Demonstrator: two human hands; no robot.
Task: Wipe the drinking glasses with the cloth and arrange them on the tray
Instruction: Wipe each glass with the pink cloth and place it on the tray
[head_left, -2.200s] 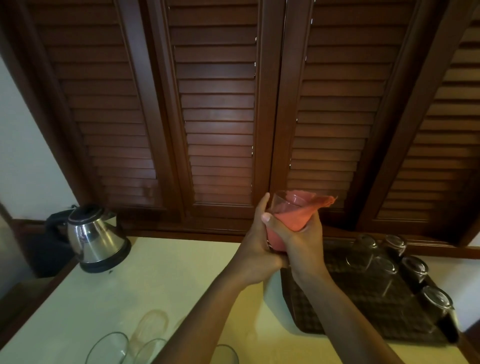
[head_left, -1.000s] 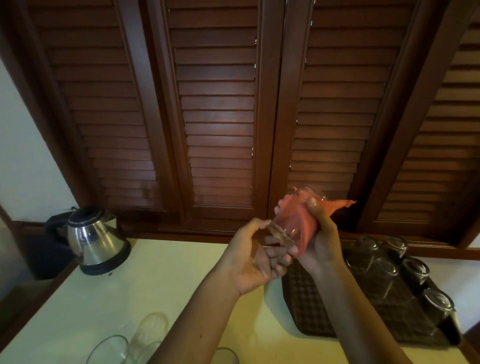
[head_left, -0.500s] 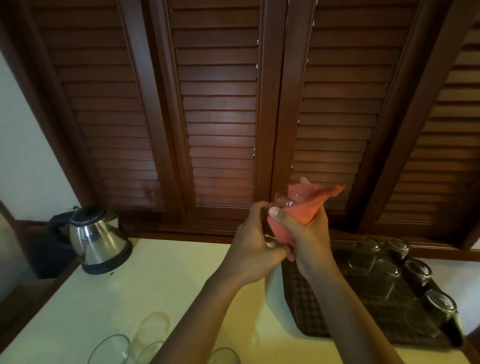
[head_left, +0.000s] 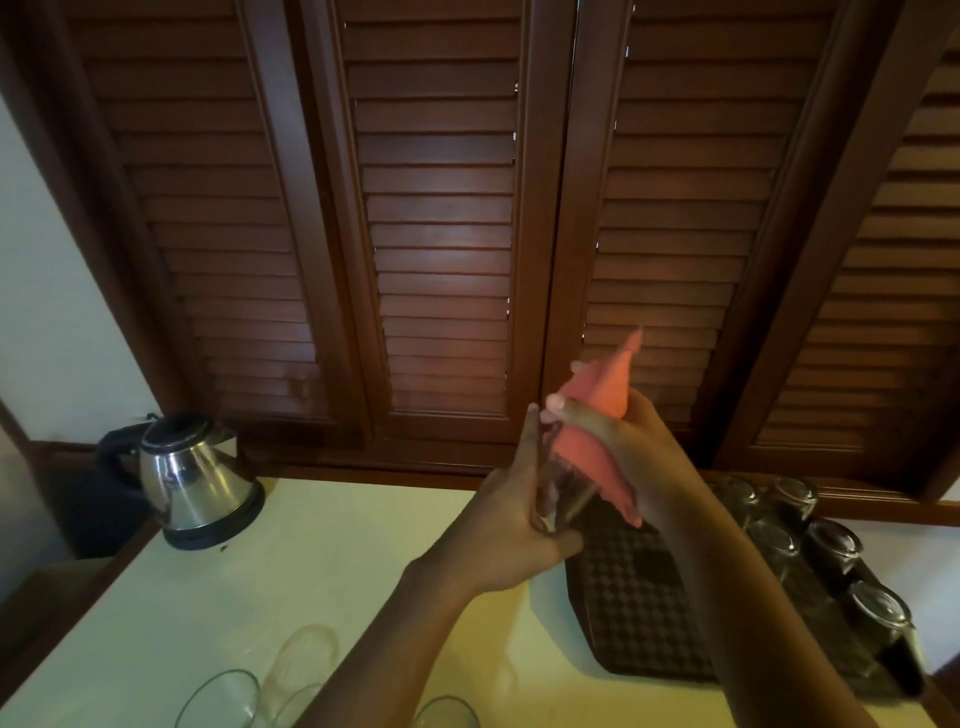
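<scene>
While the left hand (head_left: 511, 525) wraps its grip round the base of the glass (head_left: 563, 491), held tilted in the air above the bench (head_left: 260, 582) and the near edge of the tray (head_left: 634, 597), the right hand (head_left: 631, 457) pinches the pink cloth (head_left: 597, 431) against its upper wall. Smooth, thin glass looks light, slippery and breakable; the soft cloth gives friction, so the thick base seems the safest hold.

The glass (head_left: 563, 486) is largely hidden between the left hand (head_left: 511, 525), the cloth (head_left: 597, 441) and the right hand (head_left: 639, 457). 3 glasses (head_left: 228, 696) at the bench's (head_left: 260, 587) near edge are cut off by the frame. The right forearm covers part of the tray (head_left: 634, 613).
</scene>
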